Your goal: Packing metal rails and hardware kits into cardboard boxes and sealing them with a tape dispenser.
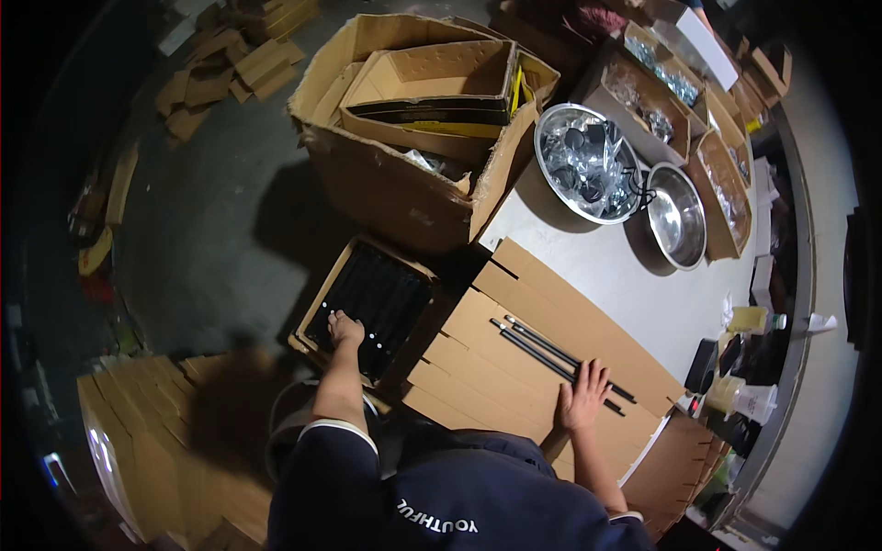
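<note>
My left hand (345, 328) reaches down into a cardboard box (310, 342) filled with long black tubes (386, 289). Its fingers are curled at the tubes, some of which show white end pieces; the fingertips are partly hidden. On the flat cardboard sheets (478, 321) to the right lie a few slim black rods (542, 347), side by side and slanting. My right hand (585, 395) rests over the near part of these rods, palm down with its fingers spread.
A large torn carton (386, 188) holding a smaller box stands beyond the tubes. Two steel bowls, one full of bagged parts (588, 165) and another (675, 220), sit on the white table (542, 241). Parts boxes (648, 106) line its far side. Stacked cardboard (147, 432) lies at left.
</note>
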Demonstrator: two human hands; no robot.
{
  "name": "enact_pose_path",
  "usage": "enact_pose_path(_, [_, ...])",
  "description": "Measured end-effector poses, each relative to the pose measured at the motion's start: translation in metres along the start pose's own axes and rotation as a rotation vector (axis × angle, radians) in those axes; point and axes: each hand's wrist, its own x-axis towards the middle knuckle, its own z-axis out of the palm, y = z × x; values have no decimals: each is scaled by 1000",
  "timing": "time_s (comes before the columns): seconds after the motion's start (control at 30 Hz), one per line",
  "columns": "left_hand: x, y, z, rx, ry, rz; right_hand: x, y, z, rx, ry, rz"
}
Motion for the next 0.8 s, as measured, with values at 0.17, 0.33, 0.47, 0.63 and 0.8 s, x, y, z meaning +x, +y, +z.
enact_pose_path(0.17, [-8,35,-15,269,-31,167,17,6,-5,48,60,107])
enact_pose_path(0.33, [9,3,9,337,102,258,5,34,8,102,207,348])
enact_pose_path(0.47, [6,8,4,348,103,349,-16,87,19,286,347,511])
enact_pose_path(0.63, [-4,-10,17,304,312,486,-21,98,16,402,348,537])
enact_pose_path(0.8, [-50,-22,-12,157,247,741,-24,92,22,420,418,459])
